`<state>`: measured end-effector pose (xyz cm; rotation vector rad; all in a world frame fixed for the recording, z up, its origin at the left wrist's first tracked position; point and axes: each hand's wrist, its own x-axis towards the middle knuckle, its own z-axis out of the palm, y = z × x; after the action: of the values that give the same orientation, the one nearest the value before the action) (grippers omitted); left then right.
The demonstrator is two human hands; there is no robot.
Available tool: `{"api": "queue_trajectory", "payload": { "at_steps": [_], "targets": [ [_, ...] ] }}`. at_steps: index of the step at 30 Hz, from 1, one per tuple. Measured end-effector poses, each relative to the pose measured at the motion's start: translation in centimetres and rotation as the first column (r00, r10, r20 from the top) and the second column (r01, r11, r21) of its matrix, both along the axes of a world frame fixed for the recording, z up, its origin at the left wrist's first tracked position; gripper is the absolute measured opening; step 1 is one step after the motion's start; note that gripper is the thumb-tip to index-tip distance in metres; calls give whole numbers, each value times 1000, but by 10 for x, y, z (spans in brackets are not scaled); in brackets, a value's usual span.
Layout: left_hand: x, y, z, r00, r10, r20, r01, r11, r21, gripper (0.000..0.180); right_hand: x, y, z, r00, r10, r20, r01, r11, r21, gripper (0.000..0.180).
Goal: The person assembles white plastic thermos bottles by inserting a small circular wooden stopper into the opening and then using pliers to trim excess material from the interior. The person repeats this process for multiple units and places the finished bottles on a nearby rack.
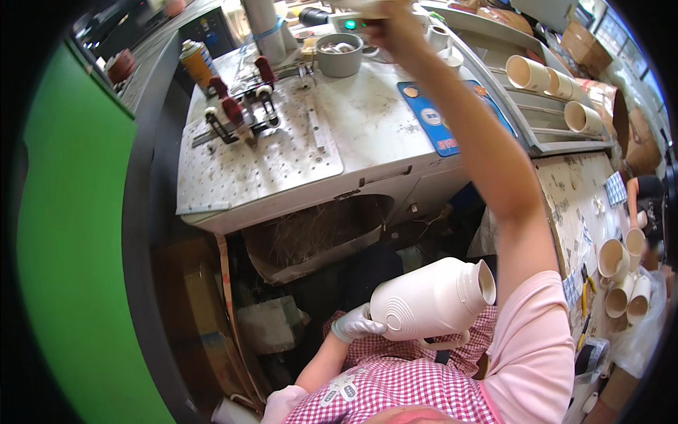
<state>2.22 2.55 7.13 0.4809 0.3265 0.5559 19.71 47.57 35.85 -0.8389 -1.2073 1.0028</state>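
My left hand (358,324), in a white glove, grips the base of a cream plastic jug (420,300). The jug lies on its side above my lap, its round open mouth facing right and its handle (448,342) underneath. Ringed ridges mark its side near the base. My right arm stretches far up over the worktable (374,131). At the top edge of the view my right hand (388,13) is by a pale machine with a green light (350,25); its fingers are blurred and partly cut off.
On the table stand a perforated metal plate (282,166), red-handled toggle clamps (240,109), a grey pot (339,58), a spray can (198,63) and a blue mat (431,116). Cream cylinders (528,73) lie on a rack at right. Beyond it, another person's arm (632,201) reaches toward more cylinders.
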Motion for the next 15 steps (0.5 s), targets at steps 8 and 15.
{"api": "queue_trajectory", "payload": {
  "at_steps": [8, 15],
  "targets": [
    [21, 28, 22, 999, 25, -32, -29, 994, -106, 90, 363, -70, -1, 762, -614, 205, 641, 760, -108, 29],
    [34, 40, 13, 994, 5, -110, -22, 987, -157, 95, 467, -22, -68, 589, -575, 568, 772, 609, -184, 28]
  ]
}}
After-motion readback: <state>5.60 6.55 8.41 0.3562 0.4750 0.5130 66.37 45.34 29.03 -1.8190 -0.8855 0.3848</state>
